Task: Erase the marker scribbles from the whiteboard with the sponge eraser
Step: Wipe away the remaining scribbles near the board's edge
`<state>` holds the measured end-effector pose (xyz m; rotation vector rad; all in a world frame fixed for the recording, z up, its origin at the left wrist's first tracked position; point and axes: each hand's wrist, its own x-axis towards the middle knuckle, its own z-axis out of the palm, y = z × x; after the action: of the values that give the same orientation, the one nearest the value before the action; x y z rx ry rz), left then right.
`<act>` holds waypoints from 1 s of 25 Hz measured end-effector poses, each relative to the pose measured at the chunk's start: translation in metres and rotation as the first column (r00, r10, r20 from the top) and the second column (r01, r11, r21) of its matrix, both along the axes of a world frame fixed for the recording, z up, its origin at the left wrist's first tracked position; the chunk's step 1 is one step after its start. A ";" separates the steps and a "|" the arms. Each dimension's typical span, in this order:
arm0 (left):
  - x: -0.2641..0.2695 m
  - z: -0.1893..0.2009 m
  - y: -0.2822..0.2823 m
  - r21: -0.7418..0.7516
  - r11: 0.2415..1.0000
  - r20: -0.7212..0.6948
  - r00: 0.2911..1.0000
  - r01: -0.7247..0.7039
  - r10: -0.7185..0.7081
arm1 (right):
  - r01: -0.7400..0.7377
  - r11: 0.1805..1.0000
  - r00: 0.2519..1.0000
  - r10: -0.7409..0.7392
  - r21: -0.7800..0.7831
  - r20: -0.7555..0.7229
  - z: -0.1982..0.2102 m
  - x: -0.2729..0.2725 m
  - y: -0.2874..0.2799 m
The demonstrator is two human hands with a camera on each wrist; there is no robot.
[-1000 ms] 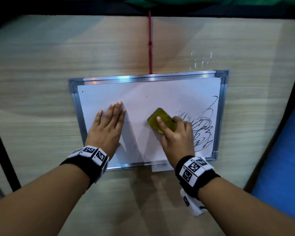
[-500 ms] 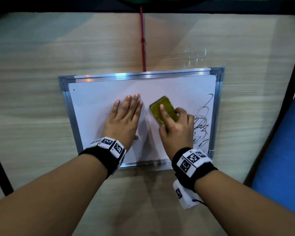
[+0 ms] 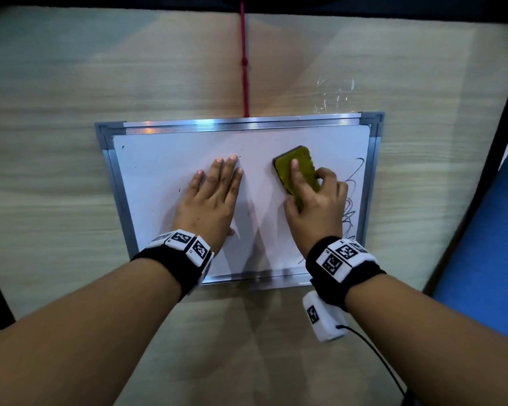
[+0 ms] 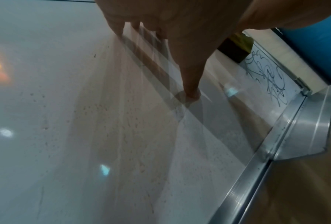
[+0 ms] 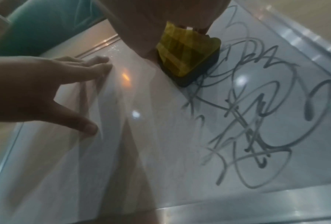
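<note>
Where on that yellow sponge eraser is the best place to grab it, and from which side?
Probably from above, across its two long sides. The sponge eraser lies flat on the whiteboard, dark wiping face down, so only its yellow top and side edges are free. The right hand holds it this way, index finger lying along the top, leaving the wiping face against the board to reach the scribbles.

Yellow sponge eraser [image 3: 297, 171] lies on the metal-framed whiteboard [image 3: 165, 171] (black scribbles [image 5: 256, 118] at its right).
</note>
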<state>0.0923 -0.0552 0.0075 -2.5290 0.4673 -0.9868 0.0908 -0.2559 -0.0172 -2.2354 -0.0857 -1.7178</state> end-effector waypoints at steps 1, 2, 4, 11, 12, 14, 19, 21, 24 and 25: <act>0.000 0.001 0.000 0.002 1.000 -0.001 1.000 -0.002 0.002 | -0.014 0.998 1.000 0.013 -0.060 -0.009 -0.002 0.000 0.005; -0.001 0.001 0.000 0.002 1.000 -0.007 1.000 -0.006 0.006 | -0.025 0.990 1.000 0.022 -0.137 -0.022 -0.006 0.000 0.009; -0.002 0.001 0.000 -0.005 1.000 -0.029 1.000 -0.006 0.006 | -0.019 0.976 0.999 0.011 -0.219 -0.040 -0.016 -0.004 0.006; -0.001 0.001 -0.001 -0.015 1.000 -0.045 0.999 0.010 -0.011 | -0.004 0.999 1.000 0.004 -0.037 0.005 0.003 0.001 -0.001; -0.001 0.002 -0.001 -0.016 1.000 -0.047 0.999 0.007 -0.008 | -0.024 0.990 1.000 0.023 -0.140 -0.010 -0.002 0.000 0.001; -0.002 0.001 0.000 -0.024 1.000 -0.058 0.998 0.007 -0.008 | -0.025 0.969 0.999 0.018 -0.245 -0.030 -0.014 -0.005 -0.006; -0.001 0.002 -0.001 -0.014 1.000 -0.058 0.998 0.022 -0.023 | 0.039 0.997 0.998 -0.042 0.069 0.040 0.011 0.000 -0.028; -0.001 0.003 -0.001 -0.013 1.000 -0.061 0.998 0.015 -0.015 | 0.007 1.000 1.000 -0.007 0.006 0.025 0.013 0.001 -0.014; -0.002 0.002 0.000 -0.013 1.000 -0.070 0.998 0.003 -0.004 | -0.037 0.987 0.999 0.033 -0.155 -0.027 -0.007 -0.003 -0.005; -0.002 0.002 0.000 -0.012 1.000 -0.070 0.998 0.005 -0.005 | -0.021 0.989 1.000 0.018 -0.144 -0.020 -0.011 -0.004 -0.009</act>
<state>0.0900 -0.0556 0.0092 -2.5814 0.4896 -0.9075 0.0865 -0.2653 -0.0287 -2.3436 -0.2339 -1.7306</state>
